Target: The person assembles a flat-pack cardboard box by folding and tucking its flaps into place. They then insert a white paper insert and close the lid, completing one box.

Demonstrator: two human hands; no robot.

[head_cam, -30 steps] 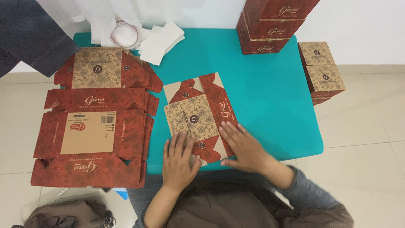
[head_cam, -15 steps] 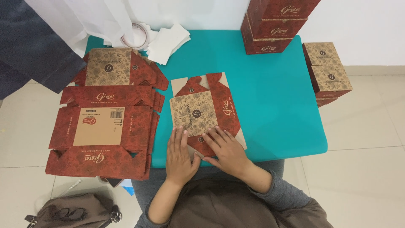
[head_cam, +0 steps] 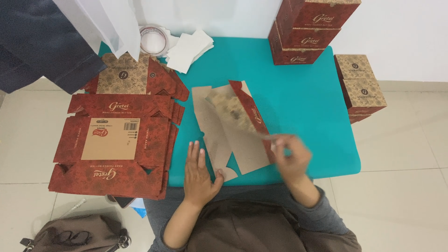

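On the teal bench (head_cam: 298, 107) a flat cardboard box blank (head_cam: 233, 126) lies partly lifted, its plain brown inside facing up and one red printed edge raised. The left hand (head_cam: 198, 175) rests open and flat, fingers spread, on the near corner of the blank. The right hand (head_cam: 291, 156) is blurred; it pinches the blank's right edge and tilts it up. A stack of flat red box blanks (head_cam: 114, 144) overhangs the bench's left side. Folded red boxes (head_cam: 308, 30) stand at the far edge, near a tape roll (head_cam: 151, 39).
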